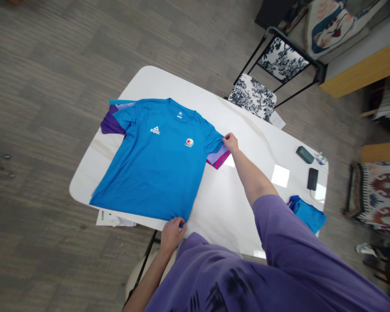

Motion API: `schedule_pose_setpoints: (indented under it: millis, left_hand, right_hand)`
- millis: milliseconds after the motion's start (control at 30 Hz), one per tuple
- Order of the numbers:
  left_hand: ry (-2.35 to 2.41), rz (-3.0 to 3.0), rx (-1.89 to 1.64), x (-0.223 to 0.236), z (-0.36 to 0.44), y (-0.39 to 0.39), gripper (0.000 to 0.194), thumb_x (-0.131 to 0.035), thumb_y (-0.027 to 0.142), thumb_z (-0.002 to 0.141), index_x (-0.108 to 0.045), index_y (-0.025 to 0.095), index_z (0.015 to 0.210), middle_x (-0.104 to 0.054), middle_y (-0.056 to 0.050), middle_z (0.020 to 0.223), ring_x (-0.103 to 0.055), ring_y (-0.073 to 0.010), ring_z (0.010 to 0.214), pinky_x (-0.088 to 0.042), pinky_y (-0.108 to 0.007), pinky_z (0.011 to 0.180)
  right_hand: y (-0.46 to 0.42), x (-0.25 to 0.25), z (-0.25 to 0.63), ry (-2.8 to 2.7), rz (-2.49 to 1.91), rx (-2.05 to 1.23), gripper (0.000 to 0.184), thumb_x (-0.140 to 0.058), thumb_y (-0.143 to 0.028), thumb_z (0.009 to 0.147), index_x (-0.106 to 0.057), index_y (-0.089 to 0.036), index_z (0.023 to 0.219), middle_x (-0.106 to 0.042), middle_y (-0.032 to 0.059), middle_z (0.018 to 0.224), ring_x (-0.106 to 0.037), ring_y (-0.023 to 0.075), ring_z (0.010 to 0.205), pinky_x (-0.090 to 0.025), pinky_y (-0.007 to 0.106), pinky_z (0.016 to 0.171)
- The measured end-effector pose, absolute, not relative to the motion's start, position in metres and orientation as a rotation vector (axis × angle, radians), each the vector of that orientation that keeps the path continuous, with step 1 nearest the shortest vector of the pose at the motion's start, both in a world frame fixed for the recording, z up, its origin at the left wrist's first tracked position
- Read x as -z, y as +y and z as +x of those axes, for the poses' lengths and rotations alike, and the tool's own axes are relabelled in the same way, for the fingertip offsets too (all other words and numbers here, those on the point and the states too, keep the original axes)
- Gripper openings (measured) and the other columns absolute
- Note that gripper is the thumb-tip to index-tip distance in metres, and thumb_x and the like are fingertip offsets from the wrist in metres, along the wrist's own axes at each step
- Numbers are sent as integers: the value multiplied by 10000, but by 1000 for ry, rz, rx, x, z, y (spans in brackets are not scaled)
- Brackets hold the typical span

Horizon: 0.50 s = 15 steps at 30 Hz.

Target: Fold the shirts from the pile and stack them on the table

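Note:
A blue T-shirt (152,164) lies spread flat, front side up, with white lettering and a small round red-and-white badge on its chest. Its collar points away from me. Purple fabric (112,122) shows from under the left-side sleeve, and lilac and pink striped fabric (219,160) from under the other one. My left hand (172,234) pinches the hem at its near right corner. At the end of the right-side sleeve, my right hand (230,142) has its fingertips closed on the edge.
The white table (240,203) has rounded corners. Toward its right end are a folded blue garment (308,214), a black device (312,178) and a dark green case (304,154). A patterned chair (253,97) stands beyond the far edge. Papers (115,219) show below the near edge.

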<state>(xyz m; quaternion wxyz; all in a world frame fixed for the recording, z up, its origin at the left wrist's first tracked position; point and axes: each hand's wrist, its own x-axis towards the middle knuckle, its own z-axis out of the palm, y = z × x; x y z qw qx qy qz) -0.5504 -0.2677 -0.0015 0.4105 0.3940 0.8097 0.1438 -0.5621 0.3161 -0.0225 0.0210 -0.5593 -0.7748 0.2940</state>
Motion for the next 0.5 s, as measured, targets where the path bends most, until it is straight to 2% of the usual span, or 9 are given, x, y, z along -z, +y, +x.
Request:
schedule_pose_setpoints:
  millis: [267, 500]
  left_hand:
    - [2093, 1031, -299, -8, -546, -268, 202, -552, 363, 1074, -725, 284, 1007, -758, -80, 1040, -674, -312, 1039, -454, -447, 916]
    - [2022, 1059, -250, -9, -524, -265, 169, -566, 308, 1062, -719, 272, 1000, -764, -73, 1024, -674, -297, 1038, -452, -428, 929]
  right_hand:
    - [335, 23, -550, -2357, -1681, -991, 254, -681, -244, 845, -741, -197, 1087, -799, 57, 1063, -709, 218, 962, -568, 336, 940]
    - [336, 28, -520, -2330, -1746, -937, 228, -646, -209, 864, -768, -195, 1056, -810, 80, 1078, -718, 247, 1009, -579, 368, 989]
